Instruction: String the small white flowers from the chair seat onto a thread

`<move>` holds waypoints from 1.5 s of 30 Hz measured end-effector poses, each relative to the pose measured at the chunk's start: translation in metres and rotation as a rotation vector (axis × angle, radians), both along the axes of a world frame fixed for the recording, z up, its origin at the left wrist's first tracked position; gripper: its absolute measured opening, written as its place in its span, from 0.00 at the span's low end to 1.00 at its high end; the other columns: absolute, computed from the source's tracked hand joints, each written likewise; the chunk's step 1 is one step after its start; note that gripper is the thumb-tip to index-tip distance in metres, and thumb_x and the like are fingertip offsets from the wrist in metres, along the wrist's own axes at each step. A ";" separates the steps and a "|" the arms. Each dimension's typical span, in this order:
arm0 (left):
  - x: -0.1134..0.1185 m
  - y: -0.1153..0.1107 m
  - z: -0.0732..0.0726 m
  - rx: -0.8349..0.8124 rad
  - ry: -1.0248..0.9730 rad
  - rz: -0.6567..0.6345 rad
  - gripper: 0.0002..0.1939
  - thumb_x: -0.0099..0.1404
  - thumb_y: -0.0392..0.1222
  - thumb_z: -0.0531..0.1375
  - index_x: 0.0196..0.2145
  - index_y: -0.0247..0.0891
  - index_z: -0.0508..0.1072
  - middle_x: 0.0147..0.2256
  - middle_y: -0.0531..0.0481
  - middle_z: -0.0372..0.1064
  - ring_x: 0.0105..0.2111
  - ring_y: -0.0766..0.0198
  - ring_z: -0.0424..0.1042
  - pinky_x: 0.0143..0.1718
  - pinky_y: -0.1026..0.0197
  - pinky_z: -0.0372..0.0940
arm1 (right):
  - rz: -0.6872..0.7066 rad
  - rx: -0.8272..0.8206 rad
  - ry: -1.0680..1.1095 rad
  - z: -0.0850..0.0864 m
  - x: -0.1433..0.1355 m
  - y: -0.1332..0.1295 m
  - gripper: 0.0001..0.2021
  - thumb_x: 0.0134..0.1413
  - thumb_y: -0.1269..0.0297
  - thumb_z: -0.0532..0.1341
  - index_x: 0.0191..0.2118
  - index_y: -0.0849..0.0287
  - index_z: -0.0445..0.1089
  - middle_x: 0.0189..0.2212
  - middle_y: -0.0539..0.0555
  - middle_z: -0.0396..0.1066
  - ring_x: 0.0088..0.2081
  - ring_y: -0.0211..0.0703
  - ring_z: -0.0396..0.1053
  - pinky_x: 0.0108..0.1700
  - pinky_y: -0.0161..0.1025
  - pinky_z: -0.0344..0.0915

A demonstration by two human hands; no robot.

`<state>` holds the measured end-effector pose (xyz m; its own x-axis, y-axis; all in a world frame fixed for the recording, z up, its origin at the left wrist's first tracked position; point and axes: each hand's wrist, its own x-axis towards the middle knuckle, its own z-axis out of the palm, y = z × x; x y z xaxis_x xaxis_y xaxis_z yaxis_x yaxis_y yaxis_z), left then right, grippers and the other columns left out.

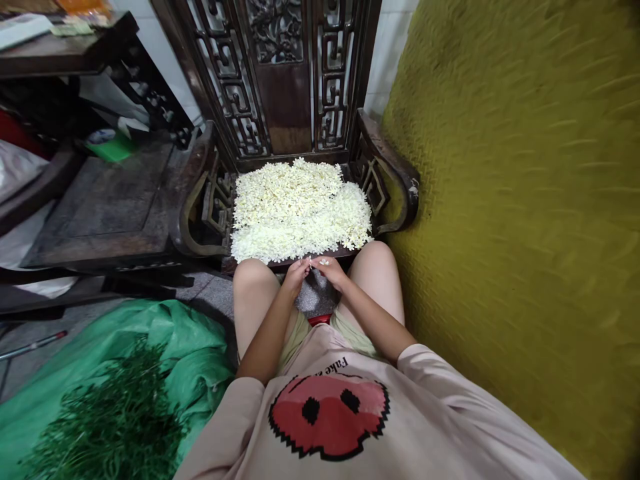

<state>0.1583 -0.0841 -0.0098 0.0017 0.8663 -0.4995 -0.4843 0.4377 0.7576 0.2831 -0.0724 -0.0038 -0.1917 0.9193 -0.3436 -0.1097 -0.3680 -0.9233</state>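
Observation:
A broad layer of small white flowers [295, 207] covers the seat of a dark carved wooden chair [290, 100] in front of my knees. Just off the seat's front edge, my left hand [297, 275] and my right hand [330, 269] meet, fingertips close together. Between them shows a small white flower [311, 262], pinched by my left fingers. White blossoms [324, 262] also lie against the fingers of my right hand, which are curled round them. How the stems run between the fingertips is too small to make out.
On the left is a second dark wooden chair [100, 207] with a green roll of tape [111, 145] on it. Green leafy stalks [110, 407] lie on a green sheet [195, 333] at lower left. A yellow-green textured surface [510, 200] rises on the right.

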 end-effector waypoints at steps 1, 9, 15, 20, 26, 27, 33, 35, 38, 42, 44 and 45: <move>0.000 0.000 0.000 -0.007 0.010 0.004 0.15 0.48 0.45 0.68 0.21 0.34 0.67 0.18 0.56 0.58 0.20 0.75 0.56 0.24 0.67 0.50 | -0.003 0.002 -0.009 0.000 0.000 0.000 0.19 0.31 0.49 0.68 0.25 0.61 0.72 0.19 0.48 0.68 0.22 0.33 0.59 0.24 0.33 0.53; 0.001 0.000 -0.001 -0.008 -0.101 -0.037 0.18 0.45 0.51 0.68 0.23 0.35 0.68 0.19 0.56 0.60 0.21 0.74 0.58 0.26 0.67 0.53 | 0.066 -0.069 0.132 -0.001 0.001 0.003 0.19 0.29 0.49 0.69 0.23 0.60 0.68 0.15 0.44 0.61 0.17 0.29 0.50 0.20 0.31 0.46; -0.004 0.003 -0.008 0.113 0.165 0.022 0.19 0.39 0.53 0.69 0.20 0.35 0.70 0.19 0.56 0.63 0.21 0.73 0.57 0.26 0.67 0.53 | 0.154 -0.120 0.136 0.000 0.003 0.002 0.20 0.36 0.45 0.65 0.25 0.60 0.67 0.12 0.40 0.49 0.15 0.27 0.42 0.19 0.31 0.40; -0.004 0.005 -0.011 0.130 0.252 0.005 0.20 0.36 0.54 0.70 0.19 0.36 0.71 0.18 0.55 0.64 0.22 0.71 0.58 0.27 0.65 0.53 | 0.200 -0.184 0.094 0.000 0.006 0.004 0.21 0.33 0.46 0.67 0.25 0.61 0.68 0.11 0.39 0.47 0.15 0.27 0.41 0.19 0.31 0.38; -0.004 0.005 -0.015 0.019 0.194 -0.078 0.21 0.37 0.55 0.69 0.21 0.35 0.70 0.18 0.55 0.62 0.21 0.73 0.58 0.24 0.67 0.50 | 0.166 -0.172 0.056 0.001 0.009 0.004 0.20 0.30 0.50 0.69 0.27 0.61 0.70 0.12 0.41 0.52 0.15 0.27 0.45 0.19 0.30 0.40; -0.004 0.005 -0.015 0.005 0.177 -0.087 0.21 0.38 0.55 0.69 0.21 0.35 0.69 0.19 0.56 0.61 0.21 0.73 0.58 0.24 0.67 0.51 | 0.158 -0.164 0.051 0.001 0.009 0.004 0.19 0.31 0.51 0.68 0.27 0.61 0.70 0.12 0.41 0.53 0.16 0.27 0.45 0.19 0.30 0.40; -0.003 0.005 -0.015 0.001 0.195 -0.073 0.21 0.41 0.56 0.68 0.21 0.35 0.68 0.18 0.55 0.61 0.20 0.74 0.57 0.23 0.67 0.50 | 0.124 -0.146 0.043 0.002 0.005 0.003 0.14 0.36 0.54 0.65 0.22 0.60 0.67 0.12 0.41 0.50 0.16 0.28 0.44 0.19 0.32 0.39; -0.003 0.005 -0.016 0.013 0.210 -0.058 0.22 0.41 0.57 0.67 0.21 0.35 0.69 0.18 0.55 0.61 0.20 0.73 0.57 0.23 0.67 0.50 | 0.110 -0.126 0.004 0.001 0.003 0.003 0.13 0.38 0.55 0.63 0.21 0.60 0.66 0.13 0.42 0.50 0.16 0.28 0.44 0.19 0.32 0.39; -0.001 0.005 -0.018 0.032 0.241 -0.056 0.22 0.41 0.58 0.67 0.20 0.35 0.68 0.17 0.55 0.60 0.19 0.73 0.56 0.23 0.66 0.49 | 0.069 -0.057 -0.096 -0.001 0.002 0.002 0.12 0.40 0.57 0.60 0.18 0.60 0.63 0.12 0.43 0.51 0.17 0.29 0.45 0.20 0.33 0.40; 0.002 0.004 -0.020 0.098 0.293 -0.029 0.23 0.41 0.59 0.66 0.18 0.35 0.66 0.16 0.56 0.58 0.19 0.73 0.54 0.24 0.65 0.50 | 0.023 -0.007 -0.170 -0.005 0.001 0.003 0.15 0.41 0.57 0.58 0.14 0.59 0.58 0.11 0.43 0.49 0.17 0.29 0.45 0.22 0.33 0.41; 0.003 0.004 -0.022 0.125 0.306 -0.005 0.23 0.42 0.59 0.66 0.18 0.35 0.65 0.16 0.57 0.58 0.19 0.73 0.54 0.25 0.65 0.50 | -0.008 -0.003 -0.177 -0.007 0.000 0.002 0.15 0.41 0.57 0.58 0.14 0.59 0.56 0.11 0.43 0.49 0.17 0.30 0.44 0.22 0.33 0.42; 0.003 0.004 -0.022 0.128 0.311 0.008 0.23 0.43 0.58 0.66 0.18 0.35 0.65 0.16 0.57 0.58 0.19 0.73 0.54 0.25 0.65 0.50 | -0.028 -0.008 -0.174 -0.007 -0.001 0.002 0.16 0.41 0.57 0.58 0.14 0.58 0.56 0.11 0.43 0.49 0.17 0.30 0.44 0.22 0.33 0.42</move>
<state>0.1616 -0.0805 -0.0322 -0.1405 0.9215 -0.3621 -0.2245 0.3266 0.9181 0.2823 -0.0706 -0.0109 -0.1029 0.9207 -0.3766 0.0411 -0.3743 -0.9264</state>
